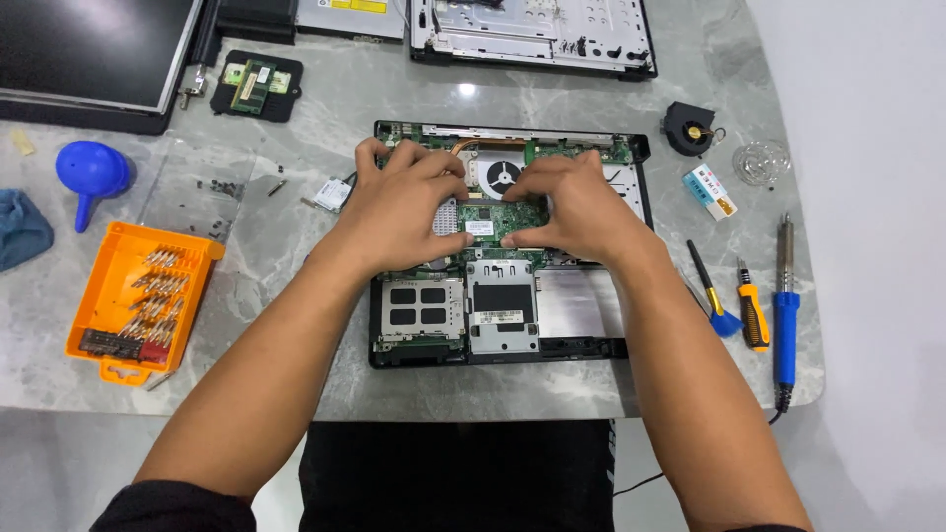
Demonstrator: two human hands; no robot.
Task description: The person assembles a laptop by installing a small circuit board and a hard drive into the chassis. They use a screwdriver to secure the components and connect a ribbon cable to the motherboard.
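Head view, looking straight down. Opened laptop base lying flat at the middle of the grey marble tabletop, green circuit board bare inside, round fan at the board's 12 o'clock, two dark bay covers at its 6 o'clock.

Board: likely light, thin, stiff yet brittle, with small parts that would crack or bend under a twist. Best taken by the bare edges, both sides at once, lifted level, never by the fan or the copper pipe.

Left hand resting palm down on the board's 9 o'clock side, fingers curled together, thumb tip pressed toward the board's centre. Right hand mirrored at 3 o'clock, fingers bent and close together, tips meeting the board near the left thumb. Cannot tell whether either hand pinches a part or only presses on it; fingertips hide the contact. Both forearms stretched forward from 6 o'clock, wrists low, elbows spread.

Around the base:
- orange bit tray at 9 o'clock
- blue blower bulb at 10 o'clock
- loose screws just beside the tray's far end
- small black fan at 2 o'clock
- screwdriver and blue soldering iron at 3 o'clock
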